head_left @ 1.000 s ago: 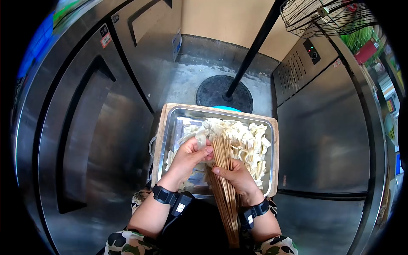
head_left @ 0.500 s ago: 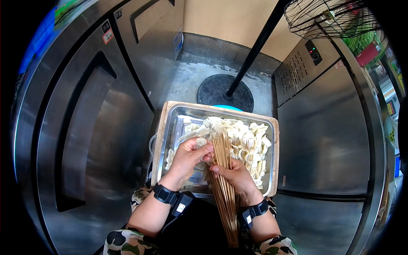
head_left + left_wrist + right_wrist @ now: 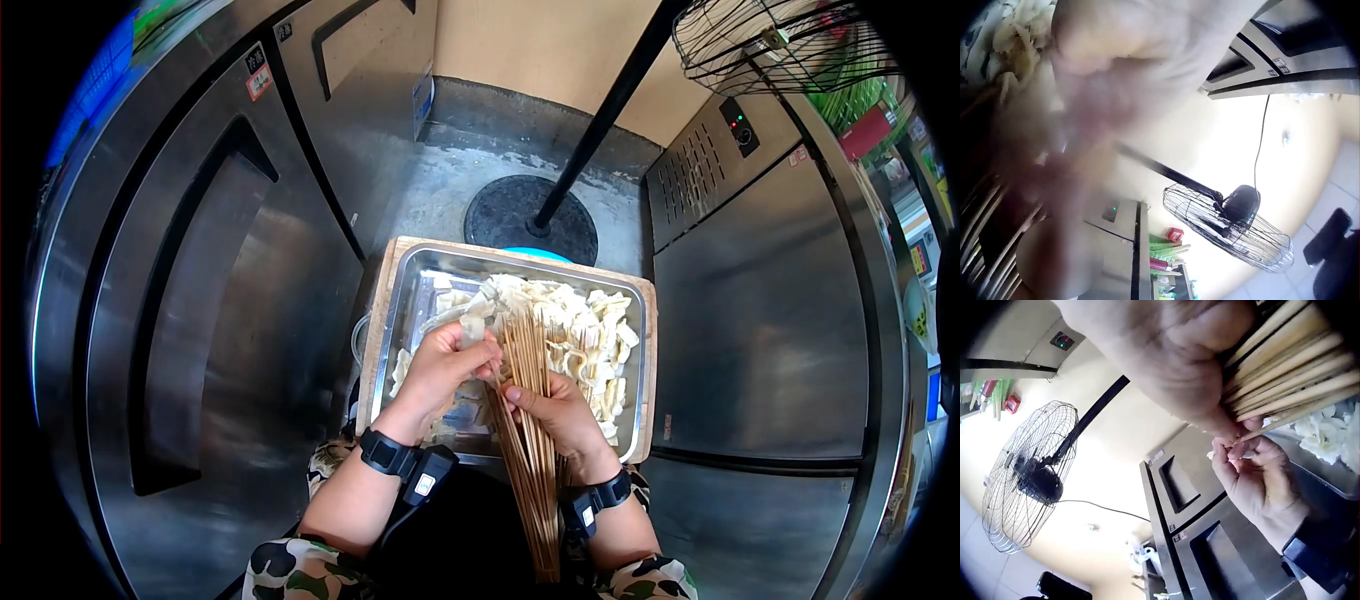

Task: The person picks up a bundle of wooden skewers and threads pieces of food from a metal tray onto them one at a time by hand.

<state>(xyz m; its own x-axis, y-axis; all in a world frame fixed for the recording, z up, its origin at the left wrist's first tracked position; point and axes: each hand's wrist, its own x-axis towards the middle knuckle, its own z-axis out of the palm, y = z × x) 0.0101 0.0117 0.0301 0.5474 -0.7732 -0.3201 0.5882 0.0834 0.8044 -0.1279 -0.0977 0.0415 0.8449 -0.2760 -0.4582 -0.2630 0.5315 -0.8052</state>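
My right hand (image 3: 560, 415) grips a thick bundle of bamboo skewers (image 3: 528, 455), their upper ends over the tray and their lower ends toward my lap. Beside the bundle, my left hand (image 3: 440, 368) pinches a thin, pale, limp food slice (image 3: 472, 328), which sticks up past the fingers. In the right wrist view the left fingertips (image 3: 1227, 464) meet the end of one skewer (image 3: 1285, 422) near the right thumb. Whitish food pieces (image 3: 600, 310) are heaped in the steel tray (image 3: 402, 285) beneath. The left wrist view is blurred around the left hand (image 3: 1129, 69).
The tray sits on a wooden board (image 3: 648, 330). Steel cabinets stand close on the left (image 3: 280, 300) and right (image 3: 770, 340). Ahead on the floor is a fan's round black base (image 3: 500, 205), its pole rising to a wire cage (image 3: 780, 45).
The pale slice has shifted and folded between the left fingers, first drooping longer, now shorter and upright. The skewer tops have fanned apart slightly. Both hands stay almost in place.
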